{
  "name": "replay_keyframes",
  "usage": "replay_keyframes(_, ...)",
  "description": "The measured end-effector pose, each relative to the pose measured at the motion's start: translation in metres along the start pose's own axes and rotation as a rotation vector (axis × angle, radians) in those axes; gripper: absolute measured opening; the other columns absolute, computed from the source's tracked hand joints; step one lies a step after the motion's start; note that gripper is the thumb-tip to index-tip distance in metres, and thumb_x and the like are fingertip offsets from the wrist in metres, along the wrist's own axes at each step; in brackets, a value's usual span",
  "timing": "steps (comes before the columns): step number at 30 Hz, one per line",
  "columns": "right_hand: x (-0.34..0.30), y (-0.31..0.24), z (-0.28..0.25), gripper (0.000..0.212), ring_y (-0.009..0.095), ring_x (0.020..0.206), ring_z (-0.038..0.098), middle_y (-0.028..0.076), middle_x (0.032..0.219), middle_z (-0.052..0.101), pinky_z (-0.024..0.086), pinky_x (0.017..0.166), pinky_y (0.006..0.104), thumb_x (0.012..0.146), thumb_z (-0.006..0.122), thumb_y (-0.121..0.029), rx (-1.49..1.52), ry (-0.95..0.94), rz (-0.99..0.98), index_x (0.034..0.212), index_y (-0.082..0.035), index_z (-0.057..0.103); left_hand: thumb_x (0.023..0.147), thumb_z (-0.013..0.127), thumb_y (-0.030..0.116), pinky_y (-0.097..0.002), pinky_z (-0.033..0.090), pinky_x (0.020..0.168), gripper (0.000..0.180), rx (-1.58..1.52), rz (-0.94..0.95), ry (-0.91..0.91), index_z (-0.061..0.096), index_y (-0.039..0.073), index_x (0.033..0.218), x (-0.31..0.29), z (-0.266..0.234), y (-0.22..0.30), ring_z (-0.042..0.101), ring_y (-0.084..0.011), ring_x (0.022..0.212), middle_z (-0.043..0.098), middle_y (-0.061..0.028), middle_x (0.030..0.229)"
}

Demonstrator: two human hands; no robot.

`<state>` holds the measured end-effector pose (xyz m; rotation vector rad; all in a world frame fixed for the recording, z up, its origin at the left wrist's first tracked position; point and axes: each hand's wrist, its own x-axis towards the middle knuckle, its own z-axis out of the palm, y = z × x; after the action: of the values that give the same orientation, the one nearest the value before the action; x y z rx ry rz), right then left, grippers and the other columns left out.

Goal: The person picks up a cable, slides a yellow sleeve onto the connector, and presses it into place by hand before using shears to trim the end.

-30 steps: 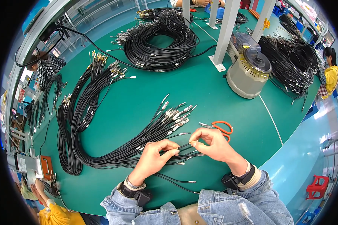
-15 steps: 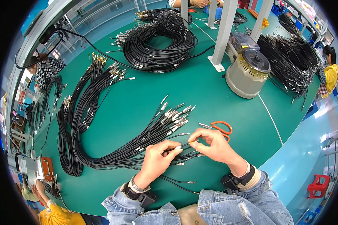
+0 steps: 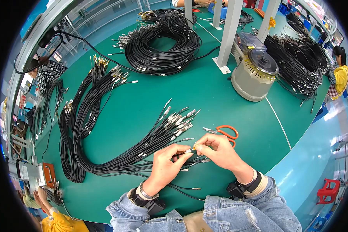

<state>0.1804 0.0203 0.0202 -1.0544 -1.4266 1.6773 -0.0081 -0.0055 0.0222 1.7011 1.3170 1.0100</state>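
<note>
Over the front of the green table, my left hand [image 3: 169, 164] pinches a thin black cable [image 3: 180, 153] close to its white-sleeved end. My right hand [image 3: 217, 150] meets it fingertip to fingertip, its thumb and forefinger closed on a tiny gold-coloured terminal [image 3: 194, 147] at the cable's tip. Whether the terminal is seated on the cable cannot be made out. Just behind and below my hands lies a long bundle of black cables [image 3: 116, 160], its silvery connector ends [image 3: 179, 120] fanned out. Scissors with orange handles [image 3: 227, 132] rest beyond my right hand.
A round beige feeder machine [image 3: 254, 79] stands at the right beside grey metal posts [image 3: 230, 36]. A big coil of black cables [image 3: 162, 48] lies at the back, another cable heap [image 3: 297, 63] at the far right. People work around the table; a red stool [image 3: 328, 191] stands on the floor.
My left hand has moved slightly right and up, bringing the cable end closer to my right fingertips. The gap between the two hands has narrowed.
</note>
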Motion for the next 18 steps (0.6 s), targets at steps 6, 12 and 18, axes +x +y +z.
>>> replay_keyframes(6,-0.0013,0.0048,0.0004,0.011,0.010,0.078,0.059,0.005,0.084,0.064,0.047,0.069,0.0249,0.088,0.059,-0.008,0.045,0.006,-0.078,0.092,0.002,0.063,0.077,0.071,0.000,-0.0219,0.053,0.063,0.014,-0.091,-0.015,0.000,0.066,-0.001,0.090,0.0018,0.0054,0.0036,0.067,-0.0121,0.075,0.069,-0.0083,0.081)
replay_keyframes(12,-0.0030,0.0036,0.0012,0.014,0.010,0.079,0.059,0.005,0.084,0.066,0.048,0.069,0.0256,0.087,0.062,-0.009,0.039,0.032,-0.126,0.092,0.003,0.063,0.077,0.072,0.001,-0.0208,0.052,0.061,0.014,-0.140,-0.009,0.015,0.066,-0.001,0.090,0.0018,0.0067,0.0049,0.067,-0.0111,0.073,0.070,-0.0089,0.080)
replay_keyframes(18,-0.0021,0.0043,-0.0024,0.010,0.009,0.081,0.059,0.005,0.086,0.064,0.047,0.071,0.0243,0.087,0.062,-0.007,-0.004,0.034,-0.118,0.092,0.002,0.064,0.077,0.072,0.001,-0.0193,0.050,0.057,0.013,-0.139,-0.002,0.018,0.067,-0.001,0.089,0.0016,0.0075,0.0047,0.066,-0.0091,0.071,0.069,-0.0079,0.078)
